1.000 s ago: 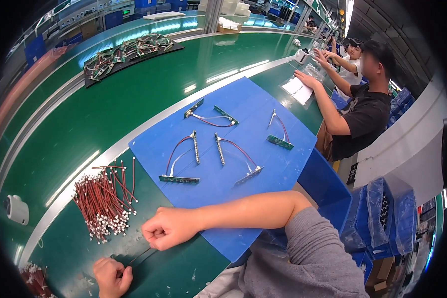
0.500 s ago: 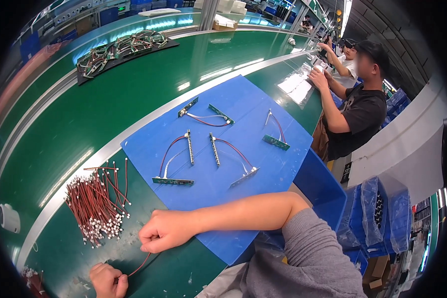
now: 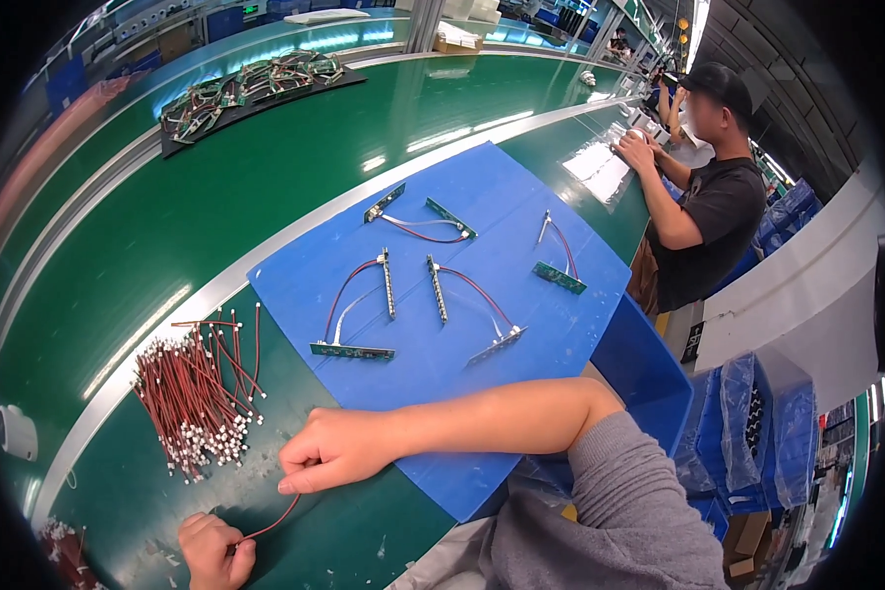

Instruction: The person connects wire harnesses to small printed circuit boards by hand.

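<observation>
A short red-and-black cable (image 3: 277, 522) spans the gap between my hands, bowed slightly. My left hand (image 3: 212, 553), at the lower left, pinches one end between thumb and fingers. The other end disappears into my right hand (image 3: 330, 450), whose fingers are curled and closed on it; the cable's connectors are hidden. Just beyond my hands lies a pile of similar red cables (image 3: 182, 403) with white plugs. Under my right forearm is a blue sheet (image 3: 418, 393), holding several green circuit boards (image 3: 352, 351) joined in pairs by red and white wires.
A black tray (image 3: 265, 98) of wired boards rests on the green conveyor beyond a metal rail. To the right, a co-worker (image 3: 713, 187) handles something white near a clear bag (image 3: 598, 169). Blue bins (image 3: 644, 364) stand at the right, below the bench edge.
The view has shifted slightly, so the bench things sit a little farther right. Both my hands keep hold of the cable. A person behind the nearest co-worker has moved.
</observation>
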The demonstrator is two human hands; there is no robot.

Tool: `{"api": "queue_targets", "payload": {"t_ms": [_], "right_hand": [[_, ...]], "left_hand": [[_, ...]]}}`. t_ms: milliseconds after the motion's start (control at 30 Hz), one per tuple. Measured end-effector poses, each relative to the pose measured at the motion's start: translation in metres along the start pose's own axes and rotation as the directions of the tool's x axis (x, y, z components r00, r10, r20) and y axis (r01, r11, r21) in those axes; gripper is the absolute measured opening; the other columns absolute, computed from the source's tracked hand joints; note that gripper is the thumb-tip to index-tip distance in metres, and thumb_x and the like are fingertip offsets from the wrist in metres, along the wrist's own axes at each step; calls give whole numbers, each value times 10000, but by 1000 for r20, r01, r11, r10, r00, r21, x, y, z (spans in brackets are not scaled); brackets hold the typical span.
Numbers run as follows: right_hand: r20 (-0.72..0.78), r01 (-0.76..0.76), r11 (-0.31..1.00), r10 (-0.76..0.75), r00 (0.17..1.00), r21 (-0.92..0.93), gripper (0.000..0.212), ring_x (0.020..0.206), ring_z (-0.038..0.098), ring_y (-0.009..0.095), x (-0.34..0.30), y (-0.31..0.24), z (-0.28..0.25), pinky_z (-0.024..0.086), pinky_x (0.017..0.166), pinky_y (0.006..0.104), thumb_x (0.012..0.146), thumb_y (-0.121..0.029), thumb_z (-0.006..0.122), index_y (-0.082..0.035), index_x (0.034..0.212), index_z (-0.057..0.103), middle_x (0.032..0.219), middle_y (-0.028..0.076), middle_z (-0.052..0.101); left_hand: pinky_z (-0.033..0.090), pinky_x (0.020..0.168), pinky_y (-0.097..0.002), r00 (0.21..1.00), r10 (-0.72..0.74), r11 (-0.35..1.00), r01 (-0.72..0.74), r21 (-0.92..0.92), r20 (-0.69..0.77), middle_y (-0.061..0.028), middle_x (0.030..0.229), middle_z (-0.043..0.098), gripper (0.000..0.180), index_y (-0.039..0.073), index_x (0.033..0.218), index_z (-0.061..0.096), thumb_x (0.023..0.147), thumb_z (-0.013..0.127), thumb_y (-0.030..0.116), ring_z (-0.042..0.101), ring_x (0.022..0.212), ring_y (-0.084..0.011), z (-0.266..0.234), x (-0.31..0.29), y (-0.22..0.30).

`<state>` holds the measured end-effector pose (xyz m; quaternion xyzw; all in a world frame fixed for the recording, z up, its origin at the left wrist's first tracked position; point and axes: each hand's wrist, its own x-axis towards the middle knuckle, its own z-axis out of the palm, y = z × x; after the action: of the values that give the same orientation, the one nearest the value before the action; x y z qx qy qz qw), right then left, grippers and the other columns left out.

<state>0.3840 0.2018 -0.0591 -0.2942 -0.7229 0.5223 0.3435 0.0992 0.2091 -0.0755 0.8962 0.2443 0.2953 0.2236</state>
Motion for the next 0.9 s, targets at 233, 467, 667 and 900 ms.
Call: {"api": "queue_targets", "payload": {"t_ms": [233, 467, 667, 900], "right_hand": [[9, 13, 1000, -13, 1000, -8, 337, 415, 375, 143, 3, 1, -2, 310, 426, 312, 886, -252, 572, -42, 638, 485, 473, 35, 430], [-1, 26, 999, -26, 1000, -32, 329, 416, 366, 153, 3, 2, -3, 306, 427, 316, 882, -239, 573, -39, 636, 483, 473, 47, 415], [-4, 28, 998, -28, 1000, -58, 325, 415, 372, 152, 3, 3, -3, 304, 426, 316, 881, -229, 574, -38, 634, 480, 473, 46, 417], [-1, -77, 996, 77, 997, 53, 290, 428, 417, 109, 5, -2, -4, 317, 426, 289, 875, -243, 598, -39, 692, 501, 496, 22, 484]], "left_hand": [[315, 502, -351, 1000, 15, 1000, -15, -17, 1, -67, 546, 418, 210, 68, 686, 461, 761, 588, 216, 402, 464, -243, -3, 4, -1], [329, 524, -352, 1000, -2, 1000, 2, -15, 4, -64, 548, 425, 192, 70, 691, 471, 775, 563, 216, 414, 477, -244, -4, 4, -1], [331, 528, -351, 1000, -18, 1000, 18, -17, 4, -56, 548, 436, 181, 77, 681, 473, 772, 559, 208, 419, 481, -242, -4, 3, -3], [314, 495, -341, 1000, -7, 1000, 7, -7, -1, -32, 516, 423, 192, 83, 683, 488, 714, 630, 208, 398, 444, -220, -3, 7, 1]]}}
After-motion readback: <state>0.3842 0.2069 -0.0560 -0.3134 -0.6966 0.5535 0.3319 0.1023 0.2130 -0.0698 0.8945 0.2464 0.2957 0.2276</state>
